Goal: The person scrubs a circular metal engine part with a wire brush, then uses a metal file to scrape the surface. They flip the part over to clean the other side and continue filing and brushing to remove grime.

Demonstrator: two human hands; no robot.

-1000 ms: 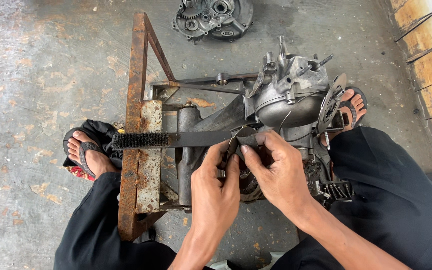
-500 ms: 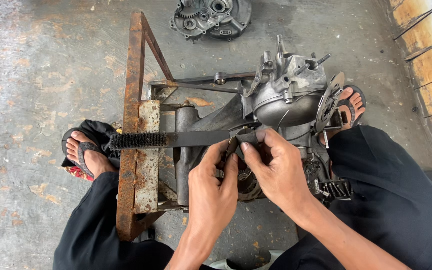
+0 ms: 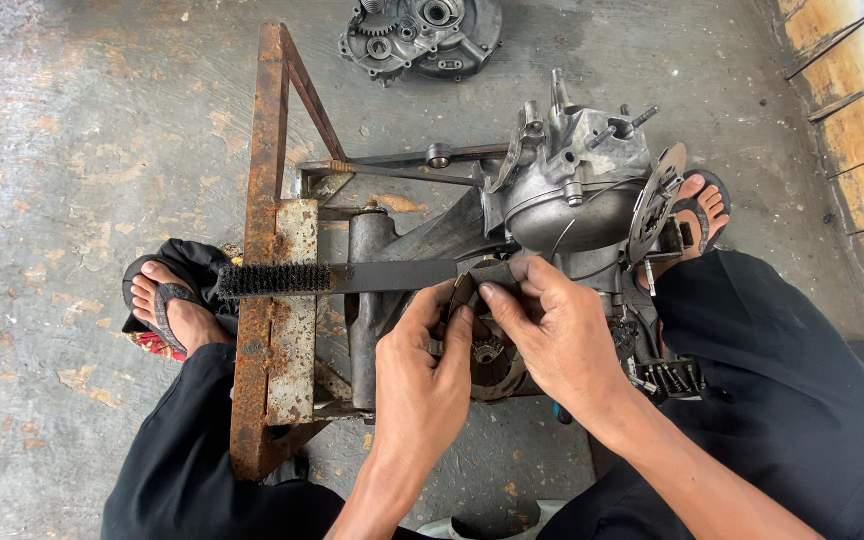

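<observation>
Both hands pinch one small dark part at the middle of the engine point(image 3: 562, 200) on the rusty stand point(image 3: 272, 250): left hand point(image 3: 432, 370) near, right hand point(image 3: 552, 340) beside it, fingers narrow. Best kept steady, clear of the wire brush point(image 3: 332, 278) lying left.

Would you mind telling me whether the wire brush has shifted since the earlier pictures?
No. The wire brush lies as before, bristles over the rusty frame, handle running toward both hands at the engine.
</observation>
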